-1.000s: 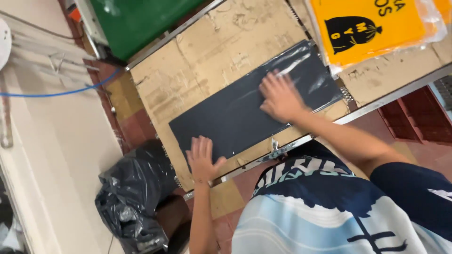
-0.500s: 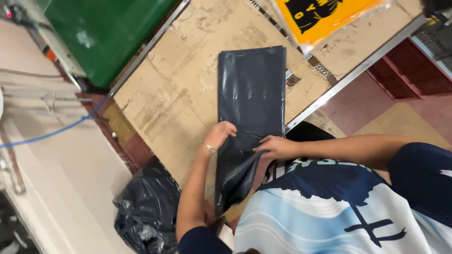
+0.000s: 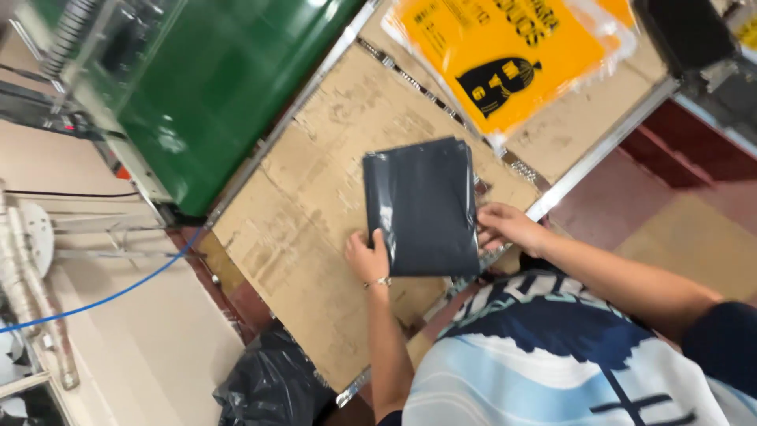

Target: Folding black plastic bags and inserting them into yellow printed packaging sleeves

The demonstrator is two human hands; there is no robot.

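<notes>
Folding stage: my left hand (image 3: 369, 259) and right hand (image 3: 505, 227) have fingers clamped on the folded dark plastic bag (image 3: 422, 207), flat on the cardboard-covered desk (image 3: 315, 197); next, I judge, pressing the crease.

folded bag (image 3: 422, 207) on cardboard (image 3: 315, 237), hands flanking

Bright, even overhead light, soft shadows only. Glare streaks on the folded dark plastic bag (image 3: 423, 207) and on the yellow bag (image 3: 505, 55); sheen on the green panel (image 3: 213, 87). Motion blur toward the edges, top left corner smeared. Frame tilted. Centre fairly sharp.
</notes>
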